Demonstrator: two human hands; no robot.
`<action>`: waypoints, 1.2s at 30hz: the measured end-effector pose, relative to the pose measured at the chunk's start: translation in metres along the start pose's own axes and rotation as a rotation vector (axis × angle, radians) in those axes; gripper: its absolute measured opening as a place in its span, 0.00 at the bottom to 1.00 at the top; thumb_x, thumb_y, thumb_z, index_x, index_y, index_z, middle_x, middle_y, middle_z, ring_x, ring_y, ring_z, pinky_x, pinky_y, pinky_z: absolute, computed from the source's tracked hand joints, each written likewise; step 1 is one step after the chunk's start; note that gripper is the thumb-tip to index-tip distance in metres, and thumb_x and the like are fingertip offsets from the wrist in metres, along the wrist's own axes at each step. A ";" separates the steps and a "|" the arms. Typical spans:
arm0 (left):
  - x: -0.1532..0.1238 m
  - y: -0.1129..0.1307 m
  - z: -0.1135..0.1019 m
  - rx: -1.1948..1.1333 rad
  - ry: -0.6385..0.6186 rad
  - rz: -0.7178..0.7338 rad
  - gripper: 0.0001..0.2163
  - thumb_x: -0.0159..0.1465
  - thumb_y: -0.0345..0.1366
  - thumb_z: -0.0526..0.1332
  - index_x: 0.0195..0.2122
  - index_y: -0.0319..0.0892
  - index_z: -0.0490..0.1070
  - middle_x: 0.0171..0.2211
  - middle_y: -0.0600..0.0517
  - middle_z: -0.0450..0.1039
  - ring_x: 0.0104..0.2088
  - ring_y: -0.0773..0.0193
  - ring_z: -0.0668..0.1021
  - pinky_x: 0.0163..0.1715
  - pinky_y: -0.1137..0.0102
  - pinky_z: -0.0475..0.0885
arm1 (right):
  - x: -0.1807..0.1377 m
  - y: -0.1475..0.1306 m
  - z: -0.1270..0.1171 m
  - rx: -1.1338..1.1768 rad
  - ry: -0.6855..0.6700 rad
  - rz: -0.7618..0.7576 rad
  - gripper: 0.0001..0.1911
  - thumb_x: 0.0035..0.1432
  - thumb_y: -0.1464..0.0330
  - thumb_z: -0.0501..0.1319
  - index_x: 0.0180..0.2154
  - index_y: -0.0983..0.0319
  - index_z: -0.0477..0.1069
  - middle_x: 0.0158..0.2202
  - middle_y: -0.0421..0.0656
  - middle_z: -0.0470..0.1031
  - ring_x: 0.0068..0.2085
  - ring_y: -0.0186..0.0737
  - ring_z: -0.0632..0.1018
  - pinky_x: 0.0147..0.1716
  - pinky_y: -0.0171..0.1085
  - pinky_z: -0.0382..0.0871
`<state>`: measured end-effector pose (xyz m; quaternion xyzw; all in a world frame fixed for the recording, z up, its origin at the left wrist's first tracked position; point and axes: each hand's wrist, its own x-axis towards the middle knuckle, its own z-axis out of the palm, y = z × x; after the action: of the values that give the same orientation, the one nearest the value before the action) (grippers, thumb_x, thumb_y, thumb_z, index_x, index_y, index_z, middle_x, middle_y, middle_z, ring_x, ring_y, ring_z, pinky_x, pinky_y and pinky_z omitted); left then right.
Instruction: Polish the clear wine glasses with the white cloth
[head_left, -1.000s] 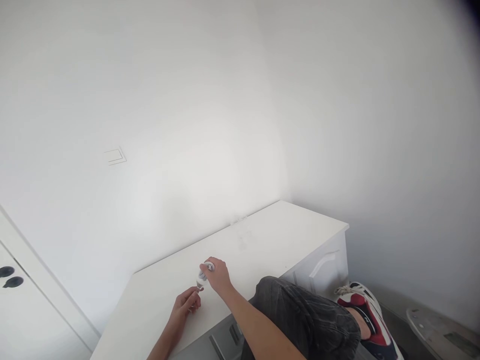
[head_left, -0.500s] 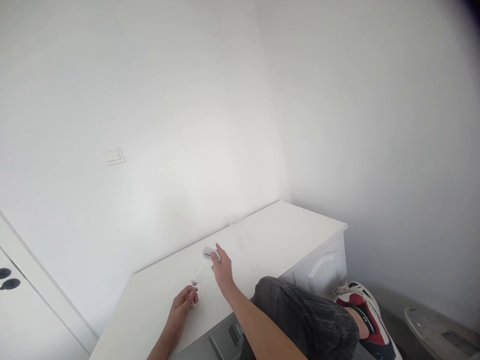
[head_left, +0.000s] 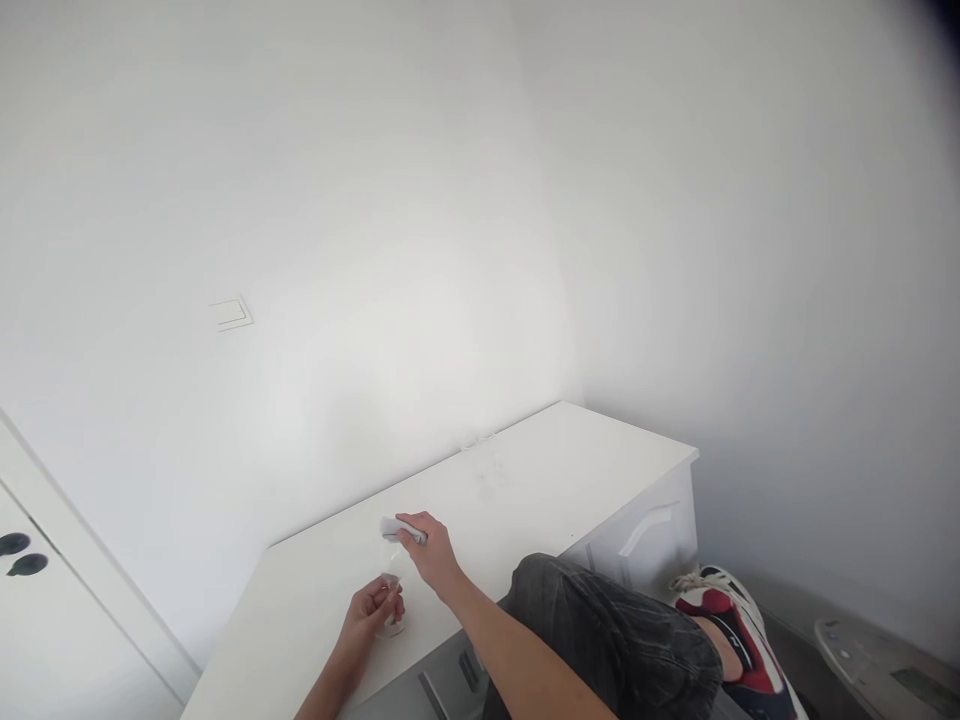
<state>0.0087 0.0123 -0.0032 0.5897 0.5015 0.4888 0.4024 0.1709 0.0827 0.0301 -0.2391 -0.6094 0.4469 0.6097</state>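
Note:
My left hand [head_left: 373,608] is closed around the stem of a clear stemmed glass [head_left: 393,629], whose round foot shows just below the fingers. The glass's see-through bowl is faint against the white top and points upward, toward my other hand. Between the thumb and fingers of my right hand [head_left: 429,548] is a pale grey-white piece [head_left: 393,528] with a dark line along it, which looks like a folded cloth, though its kind is not clear. It is at the glass's upper end; whether they touch I cannot tell. Both hands are over the white cabinet top [head_left: 517,500].
White walls meet in a corner behind the cabinet. A light switch [head_left: 232,312] is on the wall, and a door with dark handles [head_left: 28,564] stands at left. My bent knee [head_left: 592,620] and shoe [head_left: 739,640] are at lower right, near a pale board-like object [head_left: 877,660].
My right hand has moved left and slightly down with the pale piece, to the upper end of the glass. My left hand and the glass have shifted slightly to the right and down.

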 end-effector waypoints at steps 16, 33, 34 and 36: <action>-0.011 0.022 0.007 -0.061 0.028 -0.087 0.29 0.60 0.55 0.64 0.56 0.43 0.68 0.23 0.54 0.72 0.18 0.67 0.67 0.20 0.73 0.57 | -0.006 -0.005 0.000 -0.327 -0.038 -0.108 0.15 0.63 0.66 0.59 0.50 0.55 0.77 0.46 0.45 0.76 0.48 0.45 0.74 0.51 0.43 0.68; -0.006 0.011 0.000 -0.144 0.197 -0.165 0.28 0.51 0.57 0.69 0.46 0.44 0.76 0.20 0.54 0.70 0.19 0.62 0.71 0.20 0.69 0.63 | -0.026 -0.002 0.002 -0.749 -0.465 -0.610 0.20 0.61 0.66 0.58 0.55 0.56 0.70 0.47 0.46 0.71 0.43 0.42 0.71 0.41 0.37 0.68; -0.005 0.010 -0.001 -0.148 0.199 -0.163 0.27 0.50 0.57 0.69 0.44 0.43 0.76 0.20 0.54 0.71 0.19 0.62 0.71 0.20 0.69 0.63 | -0.026 -0.001 0.003 -0.760 -0.473 -0.622 0.20 0.61 0.66 0.59 0.55 0.57 0.70 0.47 0.47 0.72 0.43 0.42 0.71 0.40 0.37 0.68; -0.003 0.007 -0.001 -0.157 0.212 -0.161 0.26 0.49 0.57 0.70 0.40 0.42 0.77 0.19 0.53 0.71 0.18 0.62 0.70 0.19 0.69 0.63 | -0.026 0.000 0.003 -0.783 -0.479 -0.633 0.19 0.60 0.66 0.59 0.53 0.57 0.72 0.46 0.47 0.72 0.42 0.42 0.71 0.39 0.37 0.68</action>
<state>0.0090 0.0081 0.0031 0.4593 0.5472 0.5521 0.4298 0.1720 0.0599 0.0169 -0.1447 -0.8935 0.0241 0.4245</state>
